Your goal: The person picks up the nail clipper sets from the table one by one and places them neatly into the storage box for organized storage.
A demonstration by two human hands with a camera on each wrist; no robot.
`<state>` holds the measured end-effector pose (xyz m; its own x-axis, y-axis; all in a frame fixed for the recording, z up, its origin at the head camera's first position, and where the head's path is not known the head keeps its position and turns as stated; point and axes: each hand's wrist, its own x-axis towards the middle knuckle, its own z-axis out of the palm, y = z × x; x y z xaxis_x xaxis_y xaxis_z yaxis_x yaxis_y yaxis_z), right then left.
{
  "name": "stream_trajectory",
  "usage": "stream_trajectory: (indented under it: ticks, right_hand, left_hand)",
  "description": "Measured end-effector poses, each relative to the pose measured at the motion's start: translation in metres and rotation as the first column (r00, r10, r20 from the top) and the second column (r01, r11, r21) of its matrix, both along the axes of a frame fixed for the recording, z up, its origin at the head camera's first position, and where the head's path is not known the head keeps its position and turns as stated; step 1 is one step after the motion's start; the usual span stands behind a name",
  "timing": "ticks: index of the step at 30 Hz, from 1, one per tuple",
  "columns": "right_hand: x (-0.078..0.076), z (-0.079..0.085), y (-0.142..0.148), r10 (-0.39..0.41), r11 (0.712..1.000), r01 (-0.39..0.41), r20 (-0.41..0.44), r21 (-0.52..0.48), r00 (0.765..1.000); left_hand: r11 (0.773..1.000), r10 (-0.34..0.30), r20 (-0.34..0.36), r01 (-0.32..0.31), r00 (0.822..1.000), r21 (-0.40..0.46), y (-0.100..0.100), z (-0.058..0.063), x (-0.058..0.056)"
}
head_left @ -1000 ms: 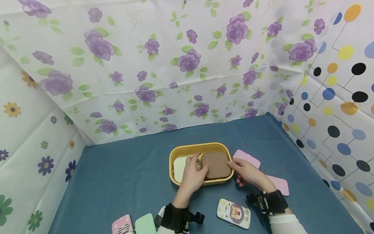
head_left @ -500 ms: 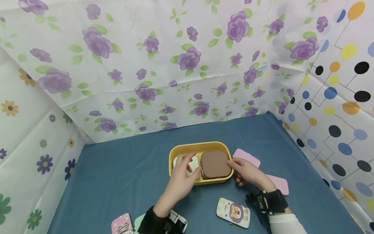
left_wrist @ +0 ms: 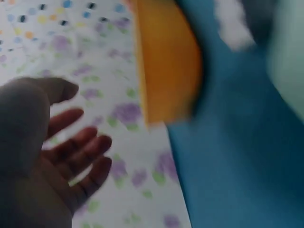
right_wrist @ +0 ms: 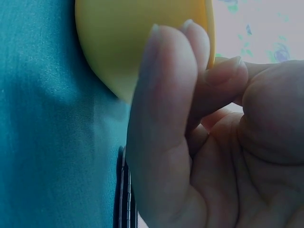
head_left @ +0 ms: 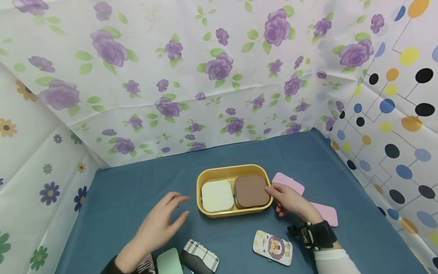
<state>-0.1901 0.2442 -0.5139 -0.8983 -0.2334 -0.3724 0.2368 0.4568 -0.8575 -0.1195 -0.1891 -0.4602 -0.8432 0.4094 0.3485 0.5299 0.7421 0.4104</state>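
Note:
In the head view a yellow oblong box (head_left: pixel 212 173) stands on the blue cloth. Side by side in it lie a pale cream rounded-square case (head_left: pixel 217 196) and a brown one (head_left: pixel 251 191). My right hand (head_left: pixel 291 201) grips the box's right rim, thumb and forefinger meeting there, the other fingers curled below. The right wrist view shows the yellow box wall (right_wrist: pixel 114 47) against these fingers. My left hand (head_left: pixel 159 222) is in the air left of the box, fingers spread and holding nothing. The left wrist view has the left hand (left_wrist: pixel 61 142) apart from the blurred box (left_wrist: pixel 168 61).
Two pink cases (head_left: pixel 287 183) (head_left: pixel 323 214) lie right of the box. In front lie a lion-print tin (head_left: pixel 272 247), a plaid-and-black case (head_left: pixel 200 255), a mint green case (head_left: pixel 169 262) and a partly covered pink case (head_left: pixel 147 263). Flower-print sheets (head_left: pixel 219 95) rise behind.
My left hand has lifted away from the cases inside the box and moved left and toward me, uncovering the cream case. The right hand has stayed at the rim.

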Motion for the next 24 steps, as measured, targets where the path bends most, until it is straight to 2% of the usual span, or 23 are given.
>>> stream_trajectory:
  ticks: [5,7,9,10,11,14,15,16,19,22,24]
  right_hand:
    - [0.001,0.000,-0.002,-0.003,1.000,0.003,0.005,0.003,1.000]
    - [0.000,0.000,-0.002,-0.001,1.000,0.001,0.006,0.001,1.000]
    - [0.000,-0.001,-0.002,0.003,1.000,-0.003,0.008,-0.001,1.000]
    - [0.000,-0.002,-0.002,0.005,1.000,-0.005,0.009,-0.004,1.000]
    - [0.000,-0.002,-0.001,0.007,1.000,-0.007,0.009,-0.006,1.000]
    - [-0.001,-0.001,0.000,0.007,1.000,-0.006,0.012,-0.008,1.000]
    - [-0.001,-0.001,0.001,0.005,1.000,-0.005,0.012,-0.009,1.000]
    - [-0.001,-0.001,0.001,0.005,1.000,-0.005,0.012,-0.011,1.000]
    - [-0.001,0.000,0.002,0.006,1.000,-0.006,0.015,-0.017,1.000]
    - [-0.001,0.000,0.002,0.006,1.000,-0.006,0.020,-0.021,1.000]
    - [-0.001,0.000,0.003,0.004,1.000,-0.003,0.022,-0.020,1.000]
  left_hand:
    - [0.977,-0.075,-0.037,0.066,0.997,-0.204,-0.056,-0.006,0.004]
    - [0.964,-0.097,0.006,0.095,0.995,-0.249,-0.074,-0.006,0.009]
    - [0.951,-0.116,0.120,0.145,0.986,-0.273,-0.089,-0.007,0.016]
    - [0.944,-0.125,0.192,0.176,0.973,-0.280,-0.095,-0.007,0.019]
    - [0.939,-0.134,0.279,0.212,0.951,-0.272,-0.100,-0.009,0.022]
    - [0.931,-0.148,0.496,0.289,0.856,-0.221,-0.112,-0.015,0.029]
    - [0.933,-0.154,0.546,0.303,0.823,-0.194,-0.115,-0.017,0.030]
    - [0.934,-0.172,0.575,0.318,0.800,-0.163,-0.117,-0.020,0.031]
    - [0.935,-0.207,0.616,0.339,0.760,-0.104,-0.123,-0.028,0.034]
    - [0.936,-0.217,0.640,0.344,0.737,-0.079,-0.125,-0.035,0.035]
    - [0.940,-0.197,0.662,0.331,0.723,-0.082,-0.125,-0.038,0.036]
